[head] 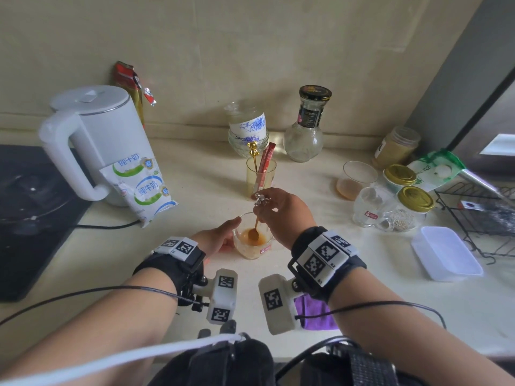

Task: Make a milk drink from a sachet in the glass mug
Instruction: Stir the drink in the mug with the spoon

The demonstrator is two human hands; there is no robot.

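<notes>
Cream-coloured counter [195, 188] against a pale wall carries the scene, with a glass mug [252, 240] standing near its front edge, between the person's two wrists. Brown liquid fills the bottom of the mug. At its left side, the left hand [216, 236] curls round the glass wall, fingers closed against it. Above the rim, the right hand [281, 211] pinches the ornate top of a gold spoon [255, 228] between thumb and fingertips, the bowl of the spoon dipped in the liquid. Both wrists wear black straps carrying white marker blocks.

Behind the mug, a yellowish tumbler [260, 176] holds a red sachet [264, 167] and a second gold spoon, both standing upright. To the left, two milk pouches [142, 188] lean against a white electric kettle [97, 140]. Stacked blue-and-white cups [249, 129] and a black-capped glass bottle [306, 126] stand by the wall. To the right sit gold-lidded jars [412, 201], a clear glass with a little amber liquid, and a white plastic box [446, 253].
</notes>
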